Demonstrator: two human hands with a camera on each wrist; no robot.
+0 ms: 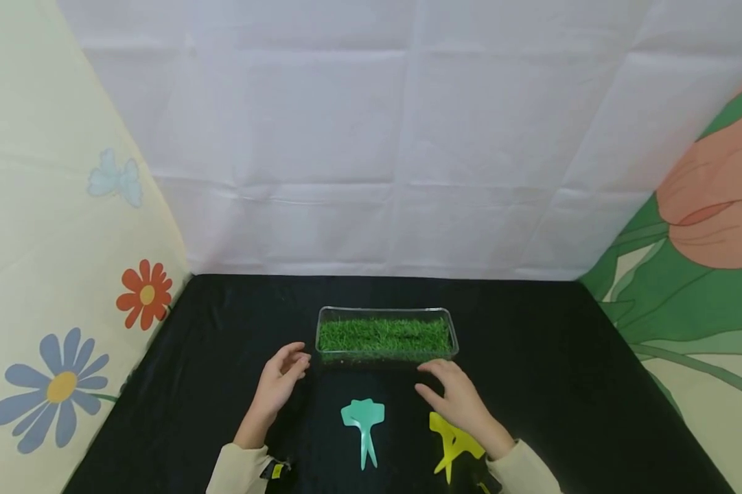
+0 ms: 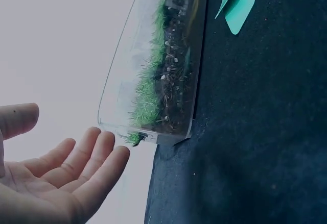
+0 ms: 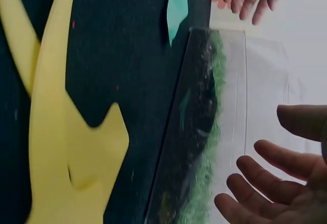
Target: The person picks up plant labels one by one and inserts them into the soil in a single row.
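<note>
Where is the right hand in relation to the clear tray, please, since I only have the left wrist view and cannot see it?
Observer: The right hand hovers by the near right corner of the clear tray, fingers relaxed, holding nothing.
Operator: Thank you. Is anything lying under or near that hand?
Observer: Yes, a yellow plant label lies flat on the black cloth, partly under the wrist.
Operator: And is the left hand touching the tray?
Observer: No. In the head view the left hand is open, just off the tray's near left corner. A teal plant label lies between the hands.
</note>
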